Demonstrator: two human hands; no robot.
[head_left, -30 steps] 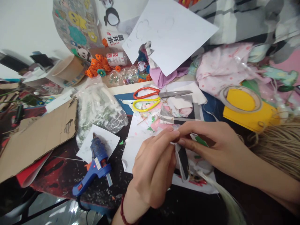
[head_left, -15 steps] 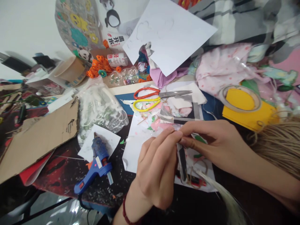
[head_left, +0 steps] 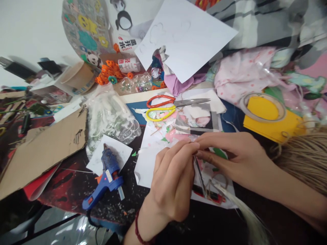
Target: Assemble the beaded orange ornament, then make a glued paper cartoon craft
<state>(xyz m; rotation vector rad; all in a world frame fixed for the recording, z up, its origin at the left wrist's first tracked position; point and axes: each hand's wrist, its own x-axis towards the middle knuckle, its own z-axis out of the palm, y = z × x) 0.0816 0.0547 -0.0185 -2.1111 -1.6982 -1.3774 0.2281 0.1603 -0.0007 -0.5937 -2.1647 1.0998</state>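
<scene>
My left hand [head_left: 173,180] and my right hand [head_left: 230,149] meet over the littered white paper [head_left: 146,166], fingertips pinched together. Between them they grip the top of a thin dark strip with pale edges [head_left: 200,175], seen nearly edge-on. It looks like cloth, and the fingers hide its upper end. Beyond the hands lie scissors [head_left: 165,108] with one red and one yellow handle, on top of paper and cloth scraps [head_left: 196,119]. A hank of pale fibres [head_left: 240,200] and something red and black [head_left: 213,196] lie below the right hand.
A blue glue gun [head_left: 109,177] rests on a paper piece at the left, beside cardboard [head_left: 46,153] and a clear plastic bag [head_left: 109,115]. To the right are a tape roll [head_left: 281,114], yellow sheets [head_left: 268,131] and a twine bundle [head_left: 304,158]. Orange flowers [head_left: 108,73] stand behind.
The strip has turned from showing its broad dark face to nearly edge-on. Both hands keep their pinch in almost the same place. The whole view has shifted slightly.
</scene>
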